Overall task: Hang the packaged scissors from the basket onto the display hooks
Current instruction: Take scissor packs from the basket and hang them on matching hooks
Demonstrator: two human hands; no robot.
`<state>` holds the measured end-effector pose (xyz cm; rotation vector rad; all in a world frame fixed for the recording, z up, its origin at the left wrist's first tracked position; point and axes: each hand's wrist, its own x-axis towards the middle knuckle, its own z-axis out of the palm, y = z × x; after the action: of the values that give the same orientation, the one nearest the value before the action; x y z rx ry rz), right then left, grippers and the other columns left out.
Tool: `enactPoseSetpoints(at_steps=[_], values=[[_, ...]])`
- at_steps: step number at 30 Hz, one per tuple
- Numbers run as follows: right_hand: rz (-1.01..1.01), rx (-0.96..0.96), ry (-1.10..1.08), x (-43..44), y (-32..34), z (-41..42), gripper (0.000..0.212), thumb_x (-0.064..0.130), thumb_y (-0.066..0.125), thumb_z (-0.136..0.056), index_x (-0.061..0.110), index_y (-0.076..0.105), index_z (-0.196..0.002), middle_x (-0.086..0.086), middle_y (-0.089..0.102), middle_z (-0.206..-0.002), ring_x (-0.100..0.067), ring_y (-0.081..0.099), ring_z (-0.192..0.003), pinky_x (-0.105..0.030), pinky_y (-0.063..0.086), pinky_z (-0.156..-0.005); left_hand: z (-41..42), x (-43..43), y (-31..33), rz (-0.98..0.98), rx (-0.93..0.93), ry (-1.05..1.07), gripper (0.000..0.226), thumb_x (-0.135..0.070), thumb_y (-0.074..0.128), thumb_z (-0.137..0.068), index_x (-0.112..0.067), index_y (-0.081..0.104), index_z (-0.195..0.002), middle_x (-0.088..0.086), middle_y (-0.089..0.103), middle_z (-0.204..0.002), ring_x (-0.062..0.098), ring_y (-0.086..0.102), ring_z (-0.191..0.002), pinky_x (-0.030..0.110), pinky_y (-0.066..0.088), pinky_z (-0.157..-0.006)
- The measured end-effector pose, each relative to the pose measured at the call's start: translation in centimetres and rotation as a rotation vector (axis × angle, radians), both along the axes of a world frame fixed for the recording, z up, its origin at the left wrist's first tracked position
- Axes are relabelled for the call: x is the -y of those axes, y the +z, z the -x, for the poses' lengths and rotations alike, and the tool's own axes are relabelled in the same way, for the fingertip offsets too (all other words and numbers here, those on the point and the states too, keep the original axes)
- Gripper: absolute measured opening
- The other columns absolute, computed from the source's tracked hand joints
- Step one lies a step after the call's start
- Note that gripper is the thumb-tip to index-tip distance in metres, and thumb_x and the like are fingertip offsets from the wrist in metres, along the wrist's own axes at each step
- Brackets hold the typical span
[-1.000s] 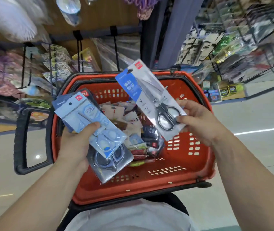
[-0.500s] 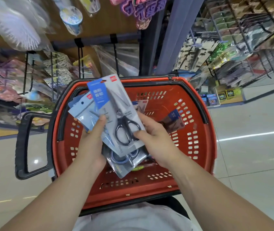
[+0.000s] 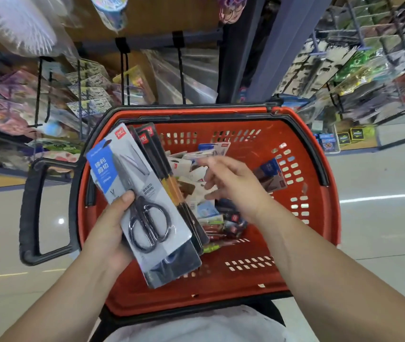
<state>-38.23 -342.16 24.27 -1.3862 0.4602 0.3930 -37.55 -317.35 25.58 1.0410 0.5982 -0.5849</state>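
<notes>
My left hand [image 3: 109, 233] grips a stack of packaged scissors [image 3: 144, 206] over the left side of the red basket [image 3: 320, 218]. The top pack is grey with a blue label and black-handled scissors, and my thumb presses on its face. My right hand [image 3: 233, 183] hovers over the middle of the basket with its fingers spread and relaxed, holding nothing. Below it lie several more packs [image 3: 211, 159] jumbled on the basket floor. Black display hooks [image 3: 180, 67] hang on the rail beyond the basket.
The basket's black handle [image 3: 31, 215] sticks out to the left. Hanging goods fill the display on the left [image 3: 24, 107] and the racks on the right [image 3: 359, 70]. A dark post [image 3: 243, 50] stands behind the basket. Pale floor tiles lie on both sides.
My right hand has put the blue-labelled pack onto the stack in my left hand, let go, and moved right over the basket's contents.
</notes>
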Motion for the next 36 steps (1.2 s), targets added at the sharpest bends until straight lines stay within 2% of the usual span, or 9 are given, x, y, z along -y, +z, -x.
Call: enactPoseSetpoints(at_steps=[1, 3, 5, 9, 14, 20, 24, 28, 36], values=[[0.056, -0.046, -0.071, 0.6, -1.8, -0.9, 0.027, 0.045, 0.066, -0.099, 0.024, 0.077, -0.113, 0.008, 0.072, -0.098, -0.02, 0.067, -0.093, -0.058, 0.059, -0.094, 0.0, 0.1, 0.4, 0.004, -0.02, 0.043, 0.01, -0.034, 0.084, -0.075, -0.025, 0.085, -0.073, -0.001, 0.079, -0.081, 0.012, 0.076, -0.067, 0.029, 0.062, -0.056], [0.284, -0.123, -0.032, 1.2, -5.4, -2.5, 0.038, 0.045, 0.072, -0.093, 0.022, 0.072, -0.124, -0.003, 0.07, -0.123, -0.023, 0.067, -0.111, -0.054, 0.053, -0.105, -0.1, 0.0, 0.5, -0.002, -0.016, 0.041, 0.041, -0.023, 0.059, -0.098, -0.026, 0.084, -0.065, -0.003, 0.079, -0.076, 0.01, 0.075, -0.064, 0.027, 0.062, -0.055], [0.596, -0.087, 0.191, 1.1, -8.0, -4.0, 0.058, 0.031, 0.075, -0.094, 0.025, 0.053, -0.148, -0.01, 0.054, -0.147, -0.026, 0.059, -0.127, -0.041, 0.048, -0.111, -0.4, -0.5, 0.6, -0.07, -0.009, 0.001, 0.009, -0.033, 0.082, -0.079, -0.024, 0.086, -0.079, 0.0, 0.081, -0.085, 0.013, 0.078, -0.072, 0.03, 0.064, -0.063], [0.876, -0.011, 0.373, 0.5, -10.3, -6.2, 0.057, 0.021, 0.069, -0.098, 0.036, 0.048, -0.149, -0.008, 0.039, -0.154, -0.032, 0.066, -0.111, -0.036, 0.053, -0.092, -0.6, -1.6, -0.1, -0.168, 0.04, -0.112, 0.122, -0.048, 0.106, -0.027, -0.007, 0.067, -0.135, 0.011, 0.079, -0.109, 0.024, 0.078, -0.091, 0.039, 0.065, -0.075], [1.065, 0.009, 0.366, 0.5, -12.1, -6.9, 0.01, 0.022, 0.07, -0.096, 0.018, 0.072, -0.106, -0.007, 0.059, -0.12, -0.033, 0.063, -0.099, -0.033, 0.049, -0.077, -0.3, -1.4, -0.1, -0.162, 0.041, -0.083, 0.125, -0.047, 0.106, -0.035, -0.004, 0.06, -0.144, 0.018, 0.075, -0.123, 0.03, 0.076, -0.1, 0.045, 0.064, -0.083], [0.837, 0.148, 0.115, 3.2, -7.6, -5.3, 0.015, 0.02, 0.065, -0.101, 0.021, 0.055, -0.091, -0.002, 0.067, -0.088, -0.019, 0.062, -0.077, -0.032, 0.049, -0.064, -0.1, -1.8, 0.3, -0.132, 0.038, -0.103, 0.111, -0.043, 0.103, -0.049, -0.01, 0.06, -0.146, 0.025, 0.064, -0.141, 0.048, 0.062, -0.13, 0.069, 0.047, -0.11], [0.556, 0.216, -0.237, 6.5, -1.3, -3.4, 0.02, 0.019, 0.069, -0.1, 0.023, 0.058, -0.084, 0.006, 0.071, -0.084, 0.002, 0.065, -0.073, -0.022, 0.051, -0.065, 0.4, -1.2, 0.9, -0.171, 0.003, -0.049, 0.08, -0.035, 0.092, -0.066, -0.013, 0.067, -0.138, 0.016, 0.074, -0.128, 0.03, 0.076, -0.104, 0.048, 0.064, -0.087], [0.278, 0.26, -0.491, 8.6, 4.5, -1.0, 0.005, 0.016, 0.074, -0.096, 0.018, 0.07, -0.098, -0.006, 0.079, -0.096, -0.018, 0.073, -0.087, -0.041, 0.059, -0.082, 0.2, 0.8, 2.2, -0.115, -0.026, -0.053, 0.044, -0.032, 0.071, -0.077, -0.021, 0.074, -0.12, 0.008, 0.081, -0.11, 0.022, 0.079, -0.088, 0.039, 0.067, -0.073], [0.12, 0.269, -0.43, 7.1, 10.7, 2.3, 0.005, 0.009, 0.069, -0.099, 0.007, 0.073, -0.102, -0.007, 0.079, -0.088, -0.017, 0.074, -0.075, -0.033, 0.06, -0.068, -0.5, 5.0, 4.5, -0.19, 0.138, -0.149, 0.027, -0.003, 0.07, -0.092, -0.015, 0.072, -0.116, 0.009, 0.081, -0.107, 0.021, 0.079, -0.087, 0.033, 0.064, -0.068]])
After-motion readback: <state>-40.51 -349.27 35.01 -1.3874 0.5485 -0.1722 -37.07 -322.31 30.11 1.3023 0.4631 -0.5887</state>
